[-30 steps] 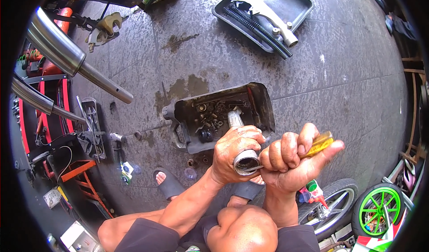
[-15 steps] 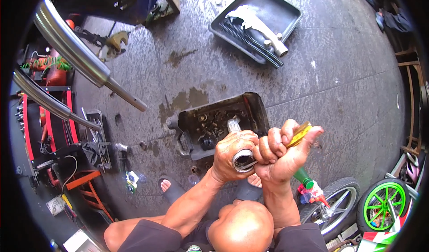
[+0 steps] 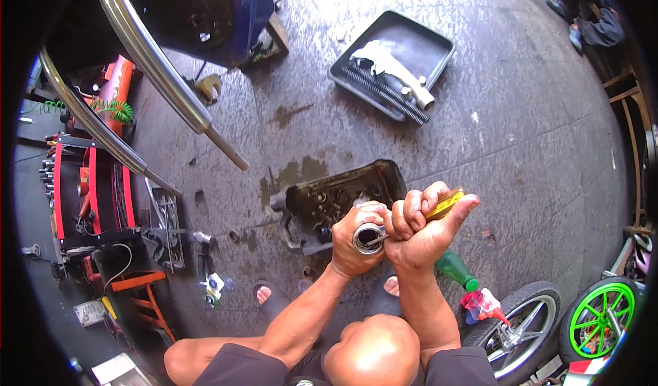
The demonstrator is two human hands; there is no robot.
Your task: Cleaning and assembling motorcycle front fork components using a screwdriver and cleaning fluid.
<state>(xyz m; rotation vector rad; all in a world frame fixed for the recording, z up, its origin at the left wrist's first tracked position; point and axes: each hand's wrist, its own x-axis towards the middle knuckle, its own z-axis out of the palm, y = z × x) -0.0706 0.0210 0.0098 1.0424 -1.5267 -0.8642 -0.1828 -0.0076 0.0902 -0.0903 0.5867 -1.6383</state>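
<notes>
My left hand is wrapped round a silver metal tube, its round open mouth facing up toward me. In my right hand is a screwdriver with a yellow handle, gripped in a fist with the thumb stretched out. Its thin shaft comes out below the fist and reaches the tube's mouth. Whether the tip is under a ring there, I cannot tell. The tube's lower part is mostly hidden by my left hand, above a dirty black drain pan holding small metal parts.
Farther off, a black tray holds a silver fork leg and long springs. Chrome fork tubes hang down at upper left. At lower right are a green bottle, a tyred wheel and a green wheel.
The whole view has shifted slightly, with the far tray now lower in it. Both hands keep their grips, and the screwdriver shaft still meets the tube's mouth.
</notes>
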